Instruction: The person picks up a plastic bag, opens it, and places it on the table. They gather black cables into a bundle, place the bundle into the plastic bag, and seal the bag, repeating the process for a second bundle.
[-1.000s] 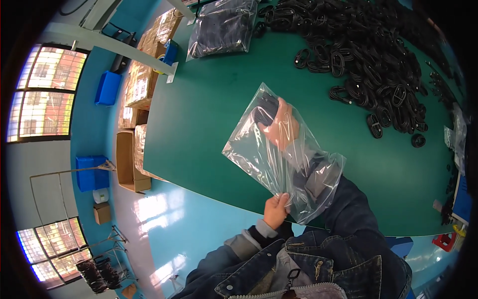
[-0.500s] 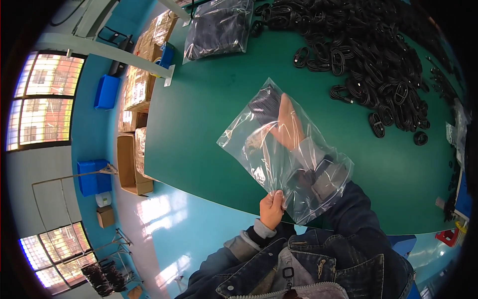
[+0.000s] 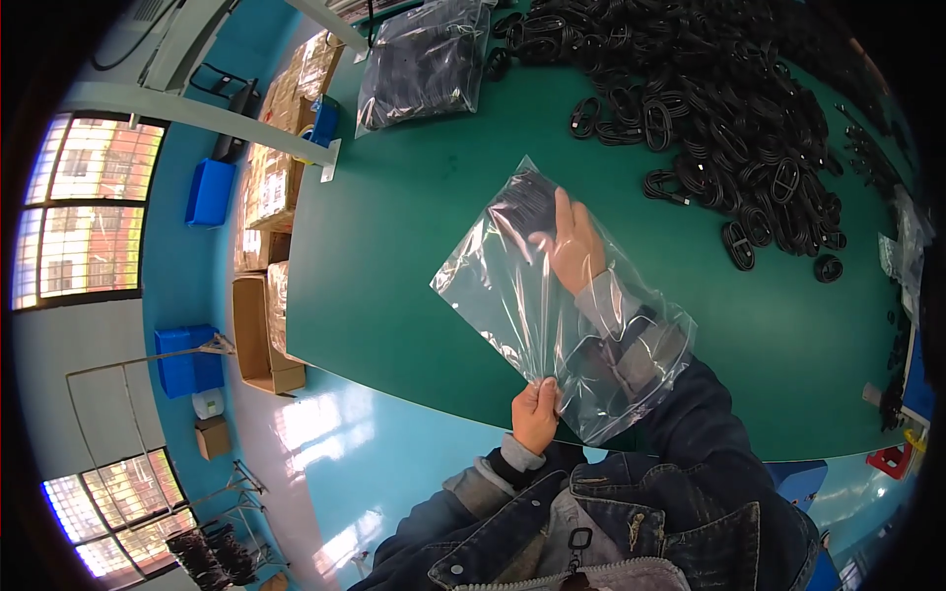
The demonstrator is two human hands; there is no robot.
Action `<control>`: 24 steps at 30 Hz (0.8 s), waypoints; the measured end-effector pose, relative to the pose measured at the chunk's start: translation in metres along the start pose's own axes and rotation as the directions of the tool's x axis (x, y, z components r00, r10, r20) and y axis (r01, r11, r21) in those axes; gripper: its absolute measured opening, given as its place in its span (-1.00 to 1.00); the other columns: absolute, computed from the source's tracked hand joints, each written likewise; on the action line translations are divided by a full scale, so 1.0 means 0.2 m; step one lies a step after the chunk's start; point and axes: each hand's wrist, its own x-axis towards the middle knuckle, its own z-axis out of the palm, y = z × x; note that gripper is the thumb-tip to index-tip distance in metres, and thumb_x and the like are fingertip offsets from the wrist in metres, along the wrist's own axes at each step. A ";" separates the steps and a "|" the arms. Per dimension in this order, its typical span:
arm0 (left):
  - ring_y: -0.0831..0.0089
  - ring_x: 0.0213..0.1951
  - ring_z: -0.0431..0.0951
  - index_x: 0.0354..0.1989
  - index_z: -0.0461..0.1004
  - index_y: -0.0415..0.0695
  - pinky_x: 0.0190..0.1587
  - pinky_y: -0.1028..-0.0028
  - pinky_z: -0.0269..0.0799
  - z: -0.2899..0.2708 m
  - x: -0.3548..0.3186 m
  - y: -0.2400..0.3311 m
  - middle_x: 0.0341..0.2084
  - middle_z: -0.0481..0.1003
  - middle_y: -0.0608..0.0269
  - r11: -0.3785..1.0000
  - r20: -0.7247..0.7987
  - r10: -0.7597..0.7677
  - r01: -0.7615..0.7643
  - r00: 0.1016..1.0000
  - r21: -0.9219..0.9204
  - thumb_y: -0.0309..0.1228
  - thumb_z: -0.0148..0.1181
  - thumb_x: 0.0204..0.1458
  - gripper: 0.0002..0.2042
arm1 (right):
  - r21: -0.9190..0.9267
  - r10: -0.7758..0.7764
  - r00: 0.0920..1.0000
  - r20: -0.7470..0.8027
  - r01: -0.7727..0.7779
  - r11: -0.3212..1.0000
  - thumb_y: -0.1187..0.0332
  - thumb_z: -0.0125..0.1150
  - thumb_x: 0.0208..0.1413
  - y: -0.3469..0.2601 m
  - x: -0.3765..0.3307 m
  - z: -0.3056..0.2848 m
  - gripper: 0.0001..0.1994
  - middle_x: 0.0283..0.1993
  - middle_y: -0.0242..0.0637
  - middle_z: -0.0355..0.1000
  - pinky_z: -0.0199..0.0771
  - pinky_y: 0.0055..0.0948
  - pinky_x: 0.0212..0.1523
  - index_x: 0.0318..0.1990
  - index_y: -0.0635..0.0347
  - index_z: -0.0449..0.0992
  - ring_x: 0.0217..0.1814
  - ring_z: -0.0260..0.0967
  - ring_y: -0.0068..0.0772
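Observation:
A large clear plastic bag (image 3: 483,266) lies slantwise over the green table in front of me. My left hand (image 3: 536,416) pinches its near edge between thumb and fingers, gathering the film into folds. My right hand (image 3: 575,246) is inside the bag, with the sleeve cuff in it too. Its fingers are stretched out and the thumb stands apart. Just beyond these fingers, in the bag's far corner, rests a dark bundle of coiled black cables (image 3: 526,205). The bundle's right side is partly hidden by the fingers.
A big heap of coiled black cables (image 3: 729,118) covers the table's far right. A filled clear bag (image 3: 424,74) of dark items lies at the far left, near a white metal frame (image 3: 236,123). Cardboard boxes (image 3: 261,335) stand beyond the green table's (image 3: 374,295) left edge.
My right hand has opened its thumb away from the fingers and drawn slightly back from the cable bundle. The left hand still pinches the bag. My view has shifted a little.

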 end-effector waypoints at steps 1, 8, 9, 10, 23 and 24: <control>0.70 -0.73 0.19 -0.53 0.30 -0.14 -0.69 0.64 0.08 0.00 0.00 -0.01 -0.74 0.27 0.43 1.000 -0.007 0.006 -0.005 1.000 0.001 -0.28 -0.13 0.22 -0.71 | 0.053 -0.020 0.999 -0.030 0.022 0.998 0.30 0.36 -0.17 0.04 0.00 0.05 -0.31 -0.03 -0.01 0.27 0.37 -0.26 -0.14 0.13 0.30 0.17 -0.08 0.31 -0.01; 0.70 -0.71 0.19 -0.50 0.31 -0.14 -0.67 0.64 0.09 0.01 0.00 -0.01 -0.73 0.26 0.44 0.996 -0.021 -0.080 0.079 0.997 -0.044 -0.31 -0.12 0.22 -0.74 | 0.054 -0.109 0.981 -0.159 0.119 0.991 0.30 0.38 -0.22 0.11 0.01 0.09 -0.41 -0.14 -0.11 0.35 0.40 -0.27 -0.23 0.00 0.27 0.25 -0.16 0.35 -0.06; 0.69 -0.69 0.21 -0.49 0.31 -0.15 -0.65 0.65 0.11 -0.02 0.00 -0.01 -0.71 0.27 0.44 0.992 -0.016 -0.116 0.116 0.993 -0.047 -0.33 -0.12 0.22 -0.76 | 0.060 -0.117 0.984 -0.132 0.126 0.990 0.31 0.37 -0.21 0.09 0.00 0.10 -0.41 -0.12 -0.11 0.35 0.40 -0.26 -0.21 0.00 0.28 0.25 -0.14 0.34 -0.05; 0.69 -0.66 0.23 -0.47 0.32 -0.15 -0.62 0.65 0.13 -0.05 0.01 -0.02 -0.69 0.28 0.43 0.987 -0.013 -0.152 0.151 0.988 -0.049 -0.36 -0.11 0.21 -0.78 | 0.068 -0.125 0.986 -0.105 0.133 0.989 0.32 0.37 -0.21 0.07 0.00 0.10 -0.41 -0.10 -0.10 0.34 0.39 -0.26 -0.20 0.01 0.28 0.24 -0.13 0.34 -0.04; 0.17 -0.28 0.44 -0.11 0.32 -0.43 -0.35 0.26 0.33 0.15 -0.27 1.18 -0.25 0.36 -0.18 0.806 0.807 0.590 -0.052 0.010 -0.589 -0.13 0.01 0.09 -0.51 | 0.012 -0.258 0.966 0.015 0.258 0.966 0.44 0.20 -0.14 0.11 -0.05 -0.03 -0.50 -0.10 -0.06 0.29 0.33 -0.21 -0.07 0.02 0.30 0.21 -0.04 0.23 -0.01; 0.12 -0.27 0.45 -0.14 0.34 -0.42 -0.35 0.19 0.34 0.17 -0.26 1.21 -0.21 0.36 -0.25 0.819 0.830 0.552 -0.133 -0.085 -0.558 -0.12 -0.02 0.10 -0.52 | -0.003 -0.255 0.967 0.012 0.255 0.967 0.44 0.20 -0.14 0.12 -0.05 -0.04 -0.50 -0.10 -0.06 0.29 0.33 -0.21 -0.07 0.02 0.30 0.21 -0.04 0.23 -0.01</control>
